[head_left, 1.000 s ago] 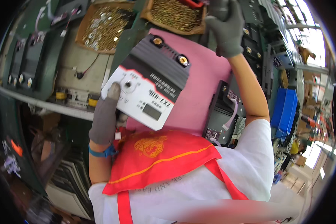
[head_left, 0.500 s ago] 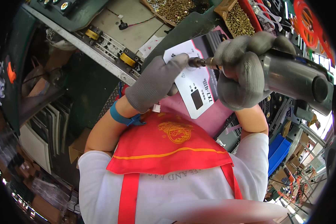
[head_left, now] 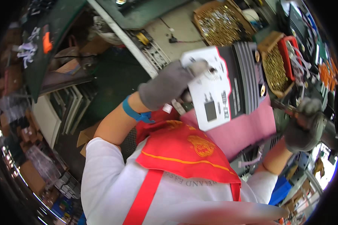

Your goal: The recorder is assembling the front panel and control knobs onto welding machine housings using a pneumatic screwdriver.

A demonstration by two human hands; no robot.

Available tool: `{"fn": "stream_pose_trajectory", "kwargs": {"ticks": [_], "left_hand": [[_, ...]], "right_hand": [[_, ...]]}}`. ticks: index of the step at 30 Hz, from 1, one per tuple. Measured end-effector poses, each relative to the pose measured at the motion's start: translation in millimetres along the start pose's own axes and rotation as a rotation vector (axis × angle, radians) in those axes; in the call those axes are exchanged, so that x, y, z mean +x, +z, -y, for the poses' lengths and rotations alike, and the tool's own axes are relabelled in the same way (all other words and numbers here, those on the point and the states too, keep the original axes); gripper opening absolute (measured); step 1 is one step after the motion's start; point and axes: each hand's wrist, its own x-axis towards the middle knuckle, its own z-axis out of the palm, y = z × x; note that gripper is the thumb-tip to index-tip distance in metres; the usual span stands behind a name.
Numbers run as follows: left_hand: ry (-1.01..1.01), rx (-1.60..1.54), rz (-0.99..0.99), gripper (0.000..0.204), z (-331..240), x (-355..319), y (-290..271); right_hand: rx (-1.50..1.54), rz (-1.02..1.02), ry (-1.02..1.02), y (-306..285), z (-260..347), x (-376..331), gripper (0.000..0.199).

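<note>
A boxy device with a white front panel (head_left: 210, 93), a black ribbed top and a pink housing (head_left: 248, 131) rests tilted in front of my chest. My left hand (head_left: 169, 84), in a grey glove with a blue wristband, grips the panel's upper left corner, thumb on its face. My right hand (head_left: 304, 127), also gloved, is closed around a dark power screwdriver (head_left: 285, 107). The tool is to the right of the device, and its bit points up-left toward the black top without touching it.
Two wooden trays full of brass screws (head_left: 218, 22) (head_left: 276, 69) lie on the bench behind the device, next to a red-rimmed box (head_left: 289, 56). A white bench edge (head_left: 139, 56) runs diagonally. Flat panels (head_left: 60, 112) and cardboard are stacked below on the left.
My right hand has drawn the screwdriver away from the white panel, out to the right and lower. My left hand stays on the panel's corner. The view has swung round.
</note>
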Motion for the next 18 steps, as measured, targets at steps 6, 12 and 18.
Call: {"fn": "stream_pose_trajectory", "kwargs": {"ticks": [6, 12, 18], "left_hand": [[0.716, 0.638, -0.676, 0.031, -70.0, -0.1, -94.7], [0.580, 1.811, -1.236, 0.036, -102.8, 70.0, -166.8], [0.134, 2.061, -0.952, 0.043, -73.2, 111.1, -179.9]], "right_hand": [[-0.892, -0.314, -0.017, -103.3, -68.6, 7.7, 0.044], [-1.271, -0.199, -0.185, -117.9, -120.3, 8.2, 0.059], [-1.426, -0.172, -0.099, -123.8, -140.4, -1.4, 0.065]]}}
